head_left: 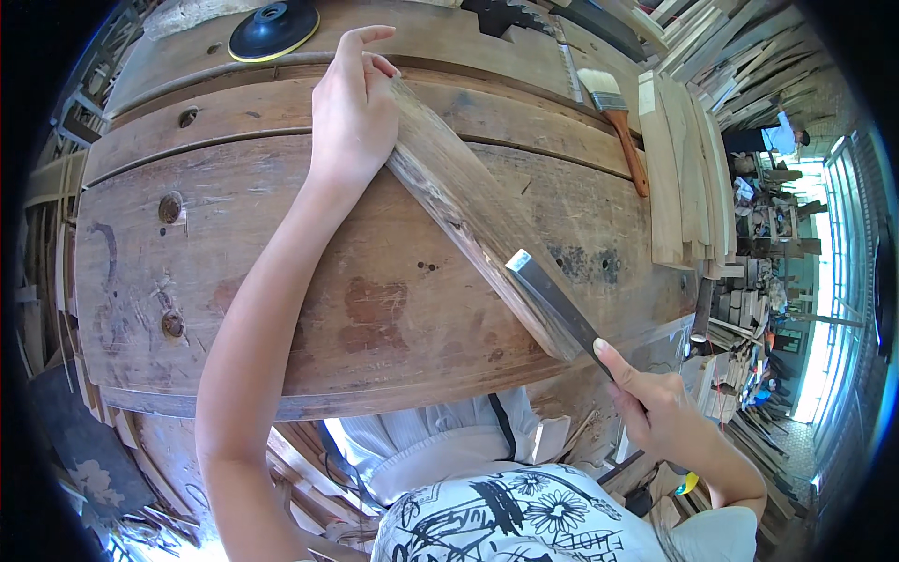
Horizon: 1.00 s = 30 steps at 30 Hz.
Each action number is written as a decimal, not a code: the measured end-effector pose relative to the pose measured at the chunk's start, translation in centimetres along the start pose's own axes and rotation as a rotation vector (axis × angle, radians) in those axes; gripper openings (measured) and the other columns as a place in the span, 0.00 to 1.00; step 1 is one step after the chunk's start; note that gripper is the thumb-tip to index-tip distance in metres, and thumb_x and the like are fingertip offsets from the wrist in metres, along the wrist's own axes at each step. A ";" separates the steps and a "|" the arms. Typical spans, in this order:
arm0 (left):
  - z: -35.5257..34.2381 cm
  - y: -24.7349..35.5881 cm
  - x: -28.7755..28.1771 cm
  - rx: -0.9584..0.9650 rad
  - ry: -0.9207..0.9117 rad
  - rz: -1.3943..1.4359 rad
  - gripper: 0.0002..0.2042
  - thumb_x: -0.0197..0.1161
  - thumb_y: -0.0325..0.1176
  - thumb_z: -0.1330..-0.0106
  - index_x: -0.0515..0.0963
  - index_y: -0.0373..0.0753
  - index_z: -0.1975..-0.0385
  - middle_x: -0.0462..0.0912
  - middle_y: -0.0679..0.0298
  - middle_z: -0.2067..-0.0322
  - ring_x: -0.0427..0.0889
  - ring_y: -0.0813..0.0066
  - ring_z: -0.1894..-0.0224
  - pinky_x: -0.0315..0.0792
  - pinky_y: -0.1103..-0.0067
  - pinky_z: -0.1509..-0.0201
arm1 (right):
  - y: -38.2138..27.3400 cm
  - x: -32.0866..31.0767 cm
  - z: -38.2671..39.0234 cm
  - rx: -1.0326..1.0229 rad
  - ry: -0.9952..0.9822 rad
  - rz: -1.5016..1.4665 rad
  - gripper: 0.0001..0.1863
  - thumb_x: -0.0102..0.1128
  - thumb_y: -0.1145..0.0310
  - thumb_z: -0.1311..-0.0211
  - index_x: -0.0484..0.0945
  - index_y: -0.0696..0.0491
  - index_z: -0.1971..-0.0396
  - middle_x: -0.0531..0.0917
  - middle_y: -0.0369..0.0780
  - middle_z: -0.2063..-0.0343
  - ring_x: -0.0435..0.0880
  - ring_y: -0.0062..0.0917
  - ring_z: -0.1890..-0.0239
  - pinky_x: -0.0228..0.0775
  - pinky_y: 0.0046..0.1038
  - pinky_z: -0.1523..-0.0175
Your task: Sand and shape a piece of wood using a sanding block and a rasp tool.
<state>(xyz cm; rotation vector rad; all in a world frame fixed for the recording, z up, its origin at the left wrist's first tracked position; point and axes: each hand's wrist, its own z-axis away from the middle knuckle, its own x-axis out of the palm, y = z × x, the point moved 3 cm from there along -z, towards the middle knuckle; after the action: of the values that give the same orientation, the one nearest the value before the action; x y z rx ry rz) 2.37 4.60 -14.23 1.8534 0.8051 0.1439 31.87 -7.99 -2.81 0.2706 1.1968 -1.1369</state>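
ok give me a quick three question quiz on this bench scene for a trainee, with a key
1. Which hand holds the flat metal tool?
2. True or false: the brush lies to the right of the wood strip.
3. What colour is the edge of the black disc? a) red b) yellow c) green

Key: 1. the right hand; 2. true; 3. b

The left hand [356, 120] touches a wooden board [482, 214]; the right hand [657, 412] grips a flat metal tool [560, 304]
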 end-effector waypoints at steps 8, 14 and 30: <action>0.1 -0.2 0.3 -0.043 -0.001 -0.014 0.13 0.39 0.28 0.33 0.68 0.44 0.52 0.77 0.61 0.73 0.74 0.71 0.74 0.67 0.78 0.65 | -0.9 -0.9 -2.0 -0.010 -0.014 -0.007 0.29 0.53 0.78 0.45 0.60 0.52 0.41 0.72 0.46 0.89 0.73 0.38 0.87 0.64 0.32 0.80; 0.0 -0.4 0.1 -0.051 -0.004 -0.005 0.12 0.40 0.29 0.32 0.68 0.44 0.52 0.76 0.61 0.73 0.74 0.71 0.75 0.68 0.78 0.66 | -1.1 -0.8 -3.9 -0.049 0.027 -0.019 0.29 0.51 0.76 0.44 0.59 0.50 0.41 0.72 0.47 0.89 0.74 0.39 0.87 0.65 0.32 0.80; -0.9 -1.5 -0.3 -0.308 -0.119 0.285 0.17 0.37 0.41 0.31 0.68 0.39 0.52 0.78 0.64 0.71 0.74 0.76 0.66 0.65 0.81 0.56 | -2.4 -1.1 -9.3 -0.155 0.092 -0.061 0.27 0.46 0.73 0.40 0.56 0.49 0.40 0.73 0.49 0.89 0.75 0.42 0.87 0.67 0.38 0.80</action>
<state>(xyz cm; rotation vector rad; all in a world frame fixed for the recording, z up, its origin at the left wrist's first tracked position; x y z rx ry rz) 1.02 5.44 -15.07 1.6565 0.4074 0.3169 24.55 -1.99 -4.81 0.1705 1.3752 -1.0868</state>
